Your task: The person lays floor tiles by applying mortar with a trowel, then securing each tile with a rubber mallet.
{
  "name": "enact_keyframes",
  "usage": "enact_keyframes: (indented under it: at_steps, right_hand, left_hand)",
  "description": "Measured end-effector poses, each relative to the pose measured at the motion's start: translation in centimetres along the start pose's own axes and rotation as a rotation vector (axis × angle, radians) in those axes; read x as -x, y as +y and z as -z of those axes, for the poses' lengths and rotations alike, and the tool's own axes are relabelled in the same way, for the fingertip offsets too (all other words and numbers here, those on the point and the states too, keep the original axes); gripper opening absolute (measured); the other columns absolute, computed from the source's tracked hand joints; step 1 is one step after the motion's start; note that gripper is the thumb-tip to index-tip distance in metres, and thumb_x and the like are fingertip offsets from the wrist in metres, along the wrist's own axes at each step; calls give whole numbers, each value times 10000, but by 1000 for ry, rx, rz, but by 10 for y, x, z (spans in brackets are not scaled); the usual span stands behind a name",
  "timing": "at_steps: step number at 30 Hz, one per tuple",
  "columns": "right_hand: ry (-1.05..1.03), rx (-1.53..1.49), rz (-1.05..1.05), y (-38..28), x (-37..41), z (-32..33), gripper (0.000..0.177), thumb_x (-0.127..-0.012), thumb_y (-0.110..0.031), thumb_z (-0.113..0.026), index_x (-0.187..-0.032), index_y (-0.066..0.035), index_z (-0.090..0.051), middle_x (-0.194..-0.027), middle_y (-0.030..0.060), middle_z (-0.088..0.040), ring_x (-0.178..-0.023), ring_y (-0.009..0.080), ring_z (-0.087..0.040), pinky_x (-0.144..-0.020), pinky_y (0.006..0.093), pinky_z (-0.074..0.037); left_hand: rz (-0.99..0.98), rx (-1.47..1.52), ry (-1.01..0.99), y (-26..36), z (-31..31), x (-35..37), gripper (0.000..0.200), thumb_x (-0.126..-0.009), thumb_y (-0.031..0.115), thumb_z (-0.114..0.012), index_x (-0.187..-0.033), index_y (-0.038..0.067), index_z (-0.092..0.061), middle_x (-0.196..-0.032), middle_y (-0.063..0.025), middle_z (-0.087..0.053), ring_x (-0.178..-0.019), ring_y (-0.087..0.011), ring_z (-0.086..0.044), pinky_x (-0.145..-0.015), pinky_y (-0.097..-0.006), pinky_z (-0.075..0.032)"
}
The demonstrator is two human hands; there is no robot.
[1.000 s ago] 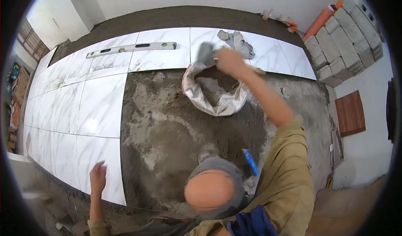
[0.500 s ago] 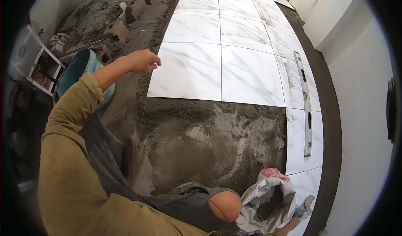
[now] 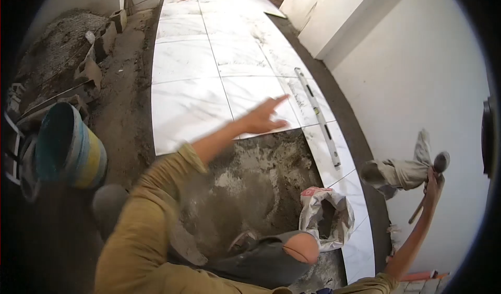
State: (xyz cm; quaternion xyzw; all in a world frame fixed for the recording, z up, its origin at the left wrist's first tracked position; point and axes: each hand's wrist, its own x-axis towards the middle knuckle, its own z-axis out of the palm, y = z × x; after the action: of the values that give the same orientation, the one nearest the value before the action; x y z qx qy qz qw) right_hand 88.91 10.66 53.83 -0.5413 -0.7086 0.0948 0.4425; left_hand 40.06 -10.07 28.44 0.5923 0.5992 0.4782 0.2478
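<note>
My left hand (image 3: 263, 117) is stretched over the edge of the laid tiles, index finger pointing out and thumb apart, holding nothing. Beneath it lies a white marble-patterned tile (image 3: 185, 103). My right hand (image 3: 434, 181) is raised at the right by the wall, closed around what looks like a mallet (image 3: 402, 174) wrapped in grey cloth. A thin handle shows below that hand. To the right of my left hand a spirit level (image 3: 324, 129) rests on the tiles. An open white sack (image 3: 308, 215) stands beside my knee, with grey material inside.
Rough grey mortar (image 3: 250, 179) fills the untiled patch in front of me. A blue and yellow bucket (image 3: 91, 155) stands at the left. Broken blocks (image 3: 88, 72) and a gravel heap (image 3: 62, 38) lie behind it. A white wall (image 3: 407, 85) runs along the right.
My view has turned to the right. My left hand has moved right across the tiles and its fingers have opened out. My right hand has risen from beside the sack with the cloth-wrapped mallet.
</note>
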Motion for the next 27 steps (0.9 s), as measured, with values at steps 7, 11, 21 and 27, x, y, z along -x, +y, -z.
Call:
enact_keyframes:
  at_steps: [7,11,21,27]
  right_hand:
    - [-330,411,174,-198,126,-78,283,-829,-302,-677,-728,-38,-656,-536,-52,-481,-462,57,-405,-405,292,-289]
    - [-508,185,183,-256,208,-142,207,-840,-216,-665,-751,-30,-645,-538,-51,-477,-437,51,-405,-396,254,-284]
    - [-329,-486,92,-276,250,-221,242,-925,-265,-607,-876,-29,-584,-536,-62,-369,-403,14,-309,-363,203,-195]
    - [43,-914,-313,-264,236,-241,365,-923,-331,-595,-668,-125,-437,-484,-61,-262,-361,56,-211,-326,238,-167]
  left_hand:
    - [-104,869,196,35,-117,2,1074,-800,624,-612,-1491,33,-40,-1514,-213,-187,-1373,-320,-276,-1111,-410,-283]
    - [60,1728,-3,50,-179,20,852,-819,472,-679,-1412,-1,-293,-1363,-173,-421,-1246,-232,-405,-1027,-321,-342]
    - [88,1681,-33,55,-153,61,558,-851,245,-661,-1305,4,-444,-1171,-123,-555,-1045,-178,-521,-860,-275,-446]
    - [10,1432,106,53,-139,76,477,-862,170,-632,-1276,12,-457,-1118,-102,-566,-979,-161,-536,-793,-258,-465]
